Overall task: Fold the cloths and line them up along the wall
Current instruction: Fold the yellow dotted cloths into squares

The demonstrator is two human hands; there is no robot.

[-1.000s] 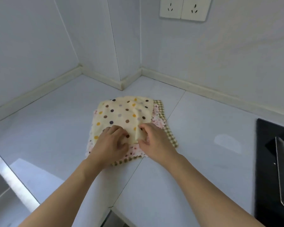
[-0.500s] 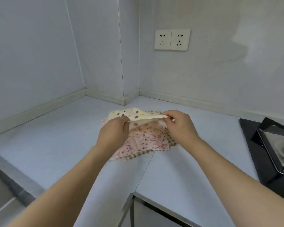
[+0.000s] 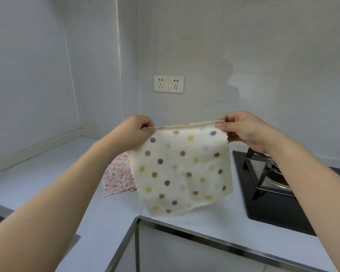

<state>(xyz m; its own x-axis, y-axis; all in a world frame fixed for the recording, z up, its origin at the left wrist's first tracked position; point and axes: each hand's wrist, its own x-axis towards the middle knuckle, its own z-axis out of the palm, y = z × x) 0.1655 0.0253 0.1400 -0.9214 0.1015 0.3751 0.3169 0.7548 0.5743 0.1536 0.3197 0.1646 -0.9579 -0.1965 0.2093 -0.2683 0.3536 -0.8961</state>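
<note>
Pale blue-grey kitchen corner, tiled walls point(image 3: 243, 46) meeting at a boxed column, cream trim strip along the base. Light countertop point(image 3: 37, 173) runs along both walls in an L shape, metal edge at the front. Double wall socket point(image 3: 168, 84) on the back wall, above the counter.

Left hand point(image 3: 138, 129) raised in front of the camera, fingers curled, pinching the top left corner of the polka-dot cloth point(image 3: 182, 171). Right hand point(image 3: 241, 128) at the same height, thumb and fingers pinching the top right corner. Top hem pulled straight between the two hands. Cloth is cream with purple, brown and yellow dots, hangs open as one flat sheet, unfolded, lower edge loose and swung slightly toward the camera, clear of the counter. Slight motion blur on the lower part.

Floral cloth point(image 3: 119, 177), pink and red print on white, lies flat on the countertop behind and left of the hanging cloth, partly hidden by it and by the left forearm. A sliver of checked cloth point(image 3: 132, 190) shows under its near edge; how much of it there is, cannot tell.

Black glass gas hob point(image 3: 273, 205) set into the counter on the right, metal drip tray point(image 3: 263, 169) with a black pan support on it, partly behind the right forearm. Nothing sits on the support. No containers in view.
</note>
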